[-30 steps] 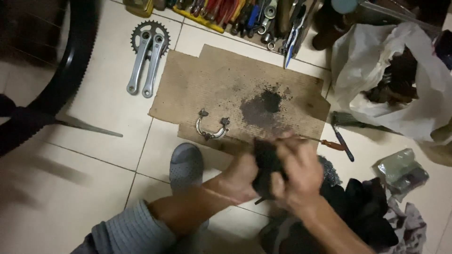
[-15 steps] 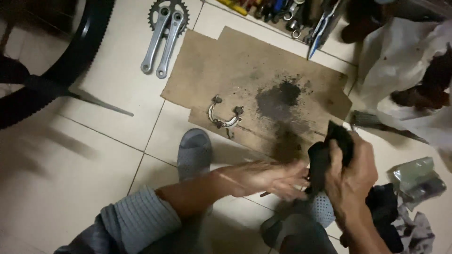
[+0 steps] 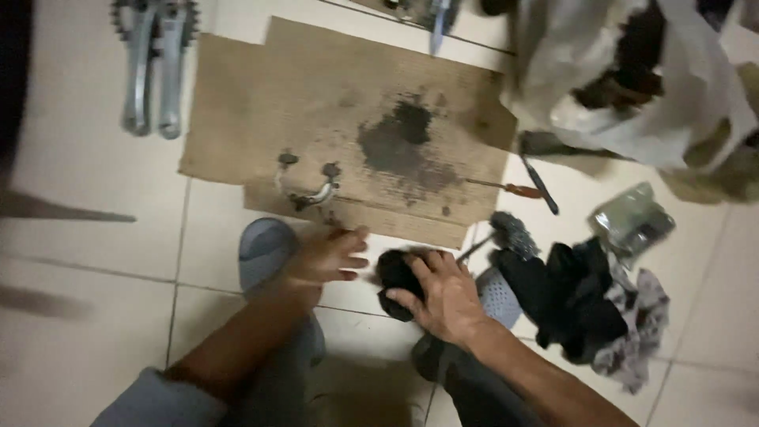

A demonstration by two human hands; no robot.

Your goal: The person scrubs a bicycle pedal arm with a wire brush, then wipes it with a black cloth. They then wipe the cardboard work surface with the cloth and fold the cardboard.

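Head view, looking down onto tiled floor (image 3: pixel 95 316). Right hand (image 3: pixel 443 296) pressed down on dark rag (image 3: pixel 395 277), fingers spread over its top, palm flat; resting on it rather than gripping. Left hand (image 3: pixel 328 255) just beside, fingers together and extended toward the rag, holding nothing visible, fingertips near but apart from it. Rag now low, on or just above the floor between two grey slippers (image 3: pixel 265 249), at the near edge of the cardboard (image 3: pixel 261 103); half a second earlier lifted and clutched in the right hand, a second earlier worked between both hands. Hands thus parted, rag brought down from the raised grip: by the look of it, wiping or kneading finished or paused, rag being set down or bunched.

On the cardboard: dark oily stain (image 3: pixel 399 146), metal brake caliper (image 3: pixel 308 186) near the left hand, untouched. Beyond its far left corner, crank set (image 3: pixel 154 67). Right of the cardboard, screwdriver (image 3: pixel 514 190) with reddish handle, wire brush (image 3: pixel 510 233), heap of dark cloths (image 3: pixel 585 304), small greenish packet (image 3: pixel 632 221). Top right, white bag (image 3: pixel 632 79) with dark contents. Far edge blurred; tools there not distinguishable
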